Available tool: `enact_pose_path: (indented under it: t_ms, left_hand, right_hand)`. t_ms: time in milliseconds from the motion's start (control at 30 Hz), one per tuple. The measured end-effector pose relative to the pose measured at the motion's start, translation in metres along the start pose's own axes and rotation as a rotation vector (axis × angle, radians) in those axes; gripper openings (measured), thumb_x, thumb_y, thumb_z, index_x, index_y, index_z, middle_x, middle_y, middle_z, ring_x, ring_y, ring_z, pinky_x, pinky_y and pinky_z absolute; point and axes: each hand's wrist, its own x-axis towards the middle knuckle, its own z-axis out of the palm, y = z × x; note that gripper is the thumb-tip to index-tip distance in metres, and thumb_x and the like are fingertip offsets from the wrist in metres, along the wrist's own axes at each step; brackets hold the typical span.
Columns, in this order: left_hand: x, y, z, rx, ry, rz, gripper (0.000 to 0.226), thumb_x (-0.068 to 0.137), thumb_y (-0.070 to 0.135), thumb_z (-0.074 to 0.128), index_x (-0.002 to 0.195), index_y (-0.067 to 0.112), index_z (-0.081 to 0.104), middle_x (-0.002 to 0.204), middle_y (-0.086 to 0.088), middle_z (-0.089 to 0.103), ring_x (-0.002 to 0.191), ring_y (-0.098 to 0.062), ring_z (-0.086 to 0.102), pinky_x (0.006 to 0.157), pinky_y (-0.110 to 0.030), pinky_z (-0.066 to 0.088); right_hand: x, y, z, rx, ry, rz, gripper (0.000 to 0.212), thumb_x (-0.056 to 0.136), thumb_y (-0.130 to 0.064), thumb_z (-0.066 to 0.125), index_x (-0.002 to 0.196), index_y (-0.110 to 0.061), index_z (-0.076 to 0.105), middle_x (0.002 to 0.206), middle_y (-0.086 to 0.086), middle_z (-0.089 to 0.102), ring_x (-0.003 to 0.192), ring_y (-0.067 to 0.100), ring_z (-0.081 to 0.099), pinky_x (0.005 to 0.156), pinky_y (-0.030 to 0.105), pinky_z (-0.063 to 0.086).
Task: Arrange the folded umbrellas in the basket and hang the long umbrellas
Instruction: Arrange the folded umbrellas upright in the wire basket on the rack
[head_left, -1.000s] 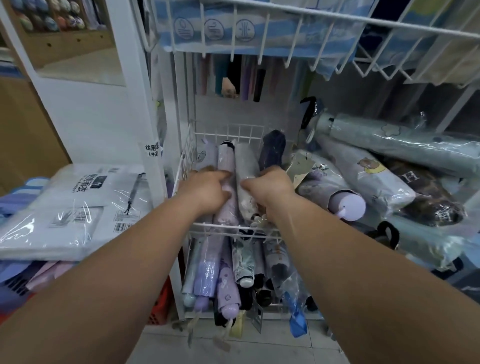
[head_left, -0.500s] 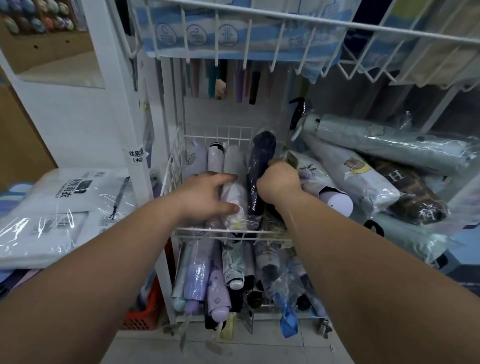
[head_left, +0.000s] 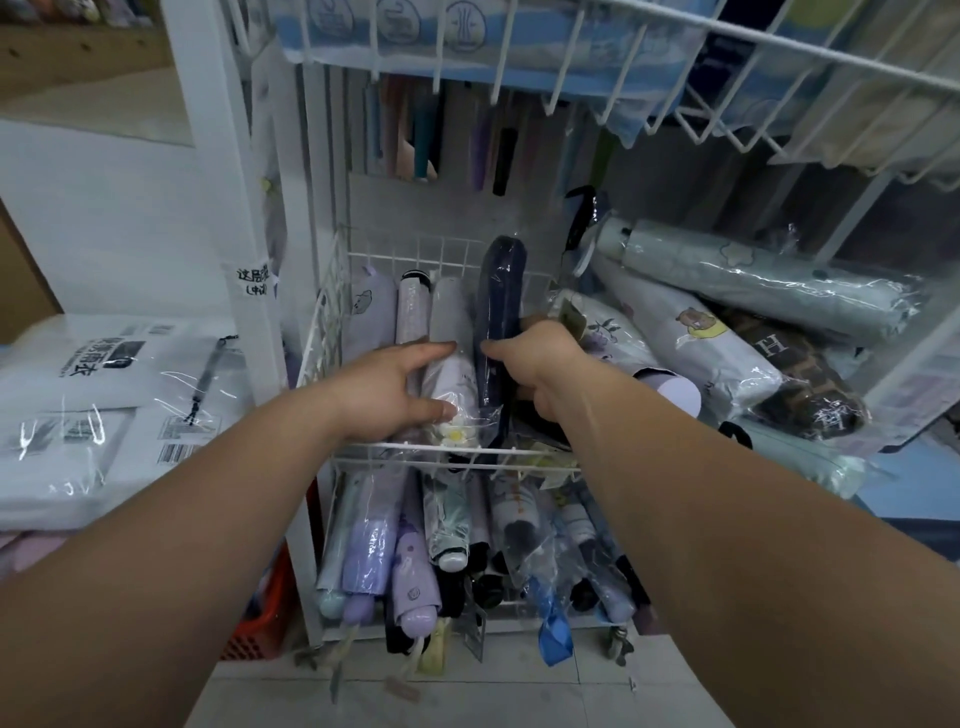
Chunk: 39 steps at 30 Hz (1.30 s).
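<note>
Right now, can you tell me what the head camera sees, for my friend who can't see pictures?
Two bare hands reach into a white wire basket of wrapped folded umbrellas: the left hand lies on a pale umbrella, and the right hand is against a dark navy umbrella. More umbrellas are piled to the right and fill a lower basket.

Navy umbrella (head_left: 500, 317) now upright in row — hands (head_left: 387, 387) apart

White shelving post (head_left: 228, 171), pale tiled floor (head_left: 519, 696), wooden panel (head_left: 78, 57) upper left.
</note>
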Motion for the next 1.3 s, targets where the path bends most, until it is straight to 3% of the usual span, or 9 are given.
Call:
enact_pose_path:
  t_ms: [100,300,433,567,733,867,967,1167,1300]
  left_hand:
    - [0.0,-0.001,0.0,-0.027,-0.007,-0.001,0.084,0.084,0.047,0.074,0.153,0.048,0.026,0.165,0.004,0.023,0.148,-0.018,0.029,0.122,-0.037,0.027]
    - [-0.001,0.001,0.001,-0.024,-0.006,0.005,0.083,0.086,0.046,0.073,0.153,0.048,0.025,0.167,0.005,0.019,0.15,-0.018,0.026,0.123,-0.038,0.025]
    - [0.0,0.003,0.003,0.009,0.003,0.016,0.083,0.086,0.05,0.071,0.154,0.046,0.023,0.167,0.005,0.018,0.151,-0.02,0.022,0.123,-0.042,0.024]
    - [0.005,0.014,0.003,0.303,0.01,0.009,0.083,0.082,0.072,0.059,0.153,0.051,0.02,0.166,0.008,0.019,0.152,-0.027,0.02,0.118,-0.06,0.023]
    - [0.014,0.034,0.004,0.572,-0.048,0.018,0.084,0.08,0.078,0.055,0.152,0.055,0.016,0.167,0.01,0.012,0.154,-0.029,0.01,0.115,-0.068,0.011]
    - [0.019,0.034,0.012,0.716,-0.041,0.021,0.082,0.081,0.081,0.047,0.152,0.055,0.013,0.168,0.009,0.011,0.154,-0.031,0.006,0.114,-0.07,0.006]
    - [0.021,0.035,0.013,0.817,-0.046,0.042,0.084,0.081,0.085,0.038,0.153,0.054,0.008,0.168,0.006,0.01,0.154,-0.032,0.003,0.113,-0.071,0.002]
    - [0.024,0.046,0.002,0.789,-0.141,-0.004,0.09,0.079,0.082,0.049,0.153,0.054,0.007,0.168,0.008,0.005,0.155,-0.031,-0.001,0.114,-0.072,-0.002]
    - [0.009,0.043,-0.002,0.662,-0.119,-0.03,0.089,0.084,0.077,0.05,0.155,0.05,0.004,0.168,0.009,0.007,0.154,-0.029,0.008,0.118,-0.066,0.011]
  right_hand:
    - [0.001,0.003,0.002,-0.041,-0.001,-0.034,0.016,0.09,-0.016,0.069,0.105,-0.014,0.063,0.109,0.013,0.07,0.102,0.032,0.067,0.092,0.047,0.056]
    - [-0.001,0.004,0.005,-0.079,0.001,-0.05,0.063,0.087,-0.017,0.071,0.138,-0.014,0.034,0.118,0.011,0.064,0.105,0.03,0.064,0.093,0.046,0.055]
    - [-0.004,0.002,-0.002,-0.008,0.048,-0.15,0.057,0.089,-0.01,0.067,0.137,-0.02,0.037,0.109,0.007,0.066,0.096,0.029,0.066,0.088,0.048,0.057]
    - [-0.008,-0.021,-0.018,-0.016,0.113,-0.311,0.052,0.093,-0.012,0.063,0.139,-0.022,0.042,0.104,0.004,0.065,0.093,0.027,0.066,0.082,0.043,0.059]
    - [-0.007,-0.015,-0.028,-0.044,0.089,-0.201,0.052,0.09,-0.009,0.067,0.136,-0.019,0.046,0.11,0.014,0.067,0.094,0.034,0.068,0.081,0.051,0.059]
    - [-0.003,-0.007,-0.032,-0.047,0.081,-0.231,0.047,0.088,-0.011,0.067,0.132,-0.019,0.052,0.12,0.009,0.064,0.108,0.029,0.064,0.09,0.041,0.056]
    - [0.0,-0.004,-0.032,-0.039,0.07,-0.227,0.047,0.089,-0.01,0.068,0.132,-0.019,0.051,0.113,0.011,0.066,0.1,0.032,0.067,0.086,0.046,0.058]
    - [-0.001,0.0,-0.03,-0.047,0.07,-0.24,0.048,0.09,-0.012,0.068,0.134,-0.018,0.049,0.11,0.013,0.067,0.094,0.035,0.067,0.083,0.05,0.058]
    - [-0.005,-0.004,-0.027,-0.024,0.093,-0.267,0.057,0.089,-0.014,0.069,0.139,-0.021,0.043,0.11,0.012,0.067,0.092,0.033,0.068,0.08,0.048,0.059]
